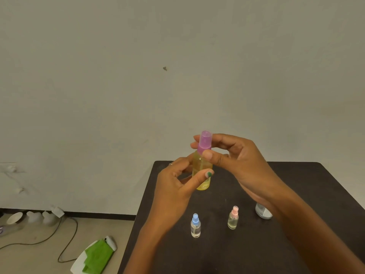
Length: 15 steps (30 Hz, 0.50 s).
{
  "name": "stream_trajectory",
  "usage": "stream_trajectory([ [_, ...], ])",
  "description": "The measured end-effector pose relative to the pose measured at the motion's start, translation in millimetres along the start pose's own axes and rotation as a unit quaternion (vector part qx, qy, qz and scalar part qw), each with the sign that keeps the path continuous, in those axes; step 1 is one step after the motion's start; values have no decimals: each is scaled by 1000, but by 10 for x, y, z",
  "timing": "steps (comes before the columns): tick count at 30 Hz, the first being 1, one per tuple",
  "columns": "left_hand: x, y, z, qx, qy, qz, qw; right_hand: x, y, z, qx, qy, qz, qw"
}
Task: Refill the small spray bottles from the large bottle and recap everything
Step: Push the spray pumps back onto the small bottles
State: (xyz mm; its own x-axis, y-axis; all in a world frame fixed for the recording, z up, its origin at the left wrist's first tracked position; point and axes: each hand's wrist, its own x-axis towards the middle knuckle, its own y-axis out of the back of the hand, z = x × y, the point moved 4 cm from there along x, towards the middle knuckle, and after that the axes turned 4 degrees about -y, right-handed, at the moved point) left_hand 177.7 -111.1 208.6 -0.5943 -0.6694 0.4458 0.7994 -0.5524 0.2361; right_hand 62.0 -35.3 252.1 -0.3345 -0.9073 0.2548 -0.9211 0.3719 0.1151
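Holding the large bottle (202, 171) above the far part of the dark table (296, 184), your left hand (173, 184) wraps its yellow body, with the thumb across the front and the fingers curled behind. Your right hand (235, 155) pinches the purple cap (205, 142) at the top of the bottle, thumb on the near side and fingertips on the far side. The cap sits on the bottle neck; whether it is fully seated cannot be told. The bottle stands nearly upright, and its base appears to be clear of the table.

Two small spray bottles stand upright on the table nearer to you, well apart from each other. The one with the blue cap (195, 225) is to the left; the one with the pink cap (233, 218) is to the right and holds a pale yellowish liquid. Both carry their caps.

A grey-and-white object (262, 212) rests on the table beside your right forearm, partly hidden by it. On the floor to the left lie a green cloth (96, 256) on a white board and a dark cable (65, 240).
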Motion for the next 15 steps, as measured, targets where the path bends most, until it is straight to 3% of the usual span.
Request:
stream_trajectory([
  [7, -10, -63, 15, -9, -4, 15, 1000, 32, 4, 143, 45, -16, 111, 993],
  [15, -6, -69, -5, -6, -8, 21, 1000, 17, -23, 33, 52, -14, 6, 999],
])
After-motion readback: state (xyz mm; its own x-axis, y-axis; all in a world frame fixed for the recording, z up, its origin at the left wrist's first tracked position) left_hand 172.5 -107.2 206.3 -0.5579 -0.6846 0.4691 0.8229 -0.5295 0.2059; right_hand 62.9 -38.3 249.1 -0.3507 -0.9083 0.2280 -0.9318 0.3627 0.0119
